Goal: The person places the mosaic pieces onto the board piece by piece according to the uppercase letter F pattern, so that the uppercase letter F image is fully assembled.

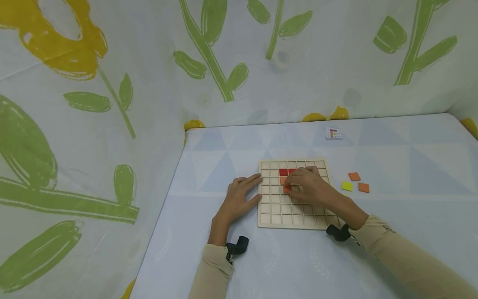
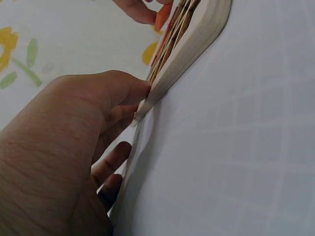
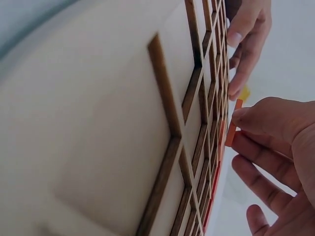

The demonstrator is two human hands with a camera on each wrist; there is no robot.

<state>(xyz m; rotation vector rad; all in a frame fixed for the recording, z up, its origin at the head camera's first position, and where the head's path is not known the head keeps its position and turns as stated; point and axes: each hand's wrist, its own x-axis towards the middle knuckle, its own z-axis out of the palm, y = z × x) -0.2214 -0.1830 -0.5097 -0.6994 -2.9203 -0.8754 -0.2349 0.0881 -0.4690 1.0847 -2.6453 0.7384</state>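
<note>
A square wooden grid board [image 1: 276, 207] lies on the table. My left hand [image 1: 237, 197] touches its left edge with thumb and fingertips, the fingers fairly straight. Over the middle of the board, my right hand [image 1: 308, 187] pinches an orange square tile [image 3: 234, 125] between thumb and index finger. In the right wrist view the tile stands on edge, just off the grid. Red tiles [image 1: 283, 172] sit in an upper row, with an orange tile in the cell [image 1: 282, 180] below the left one. My right hand hides part of the grid.
Right of the board lie loose orange tiles [image 1: 364, 187] and a yellow tile [image 1: 347, 186]; another yellow bit shows beside my right wrist. A small pattern card [image 1: 333, 133] with a coloured grid is near the table's back edge. Flower-patterned cloth [image 1: 149, 62] hangs behind and to the left.
</note>
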